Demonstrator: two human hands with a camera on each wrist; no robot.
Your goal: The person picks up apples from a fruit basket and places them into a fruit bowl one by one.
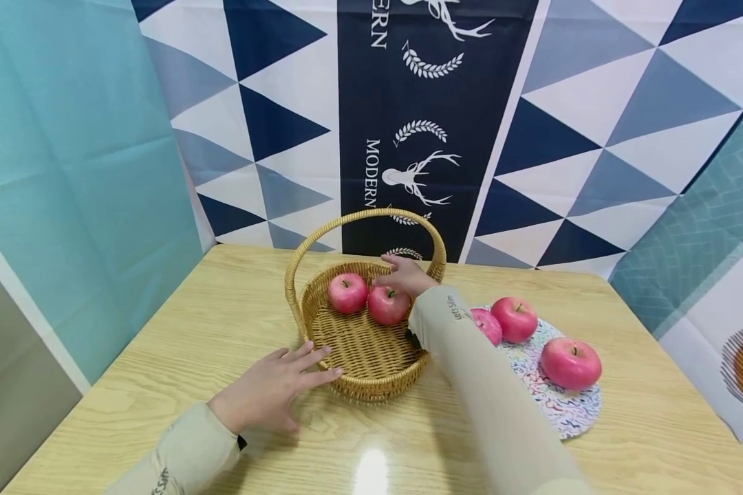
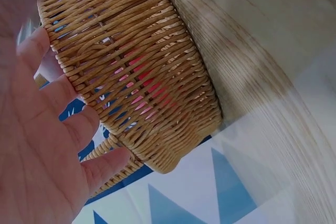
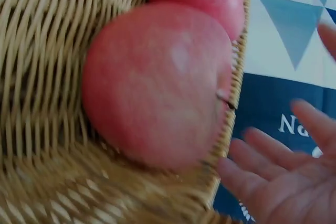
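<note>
A round wicker basket [image 1: 365, 385] with a tall arched handle stands on the table. Two red apples, one apple [image 1: 347, 293] at the left and another apple [image 1: 388, 306] beside it, lie inside toward the back. My left hand [image 1: 278, 385] rests its spread fingertips on the near left rim; the left wrist view shows these fingers [image 2: 79, 127] against the woven wall. Over the right apple, my right hand [image 1: 406, 276] reaches in under the handle. In the right wrist view its fingers [image 3: 268, 150] are spread, apart from the apple [image 3: 157, 85], and hold nothing.
To the right, a round patterned mat [image 1: 572, 412] bears three more apples: a front apple [image 1: 571, 364], a back apple [image 1: 514, 320] and one [image 1: 486, 326] partly behind my right sleeve. A patterned cloth [image 1: 285, 124] hangs behind the wooden table [image 1: 198, 337].
</note>
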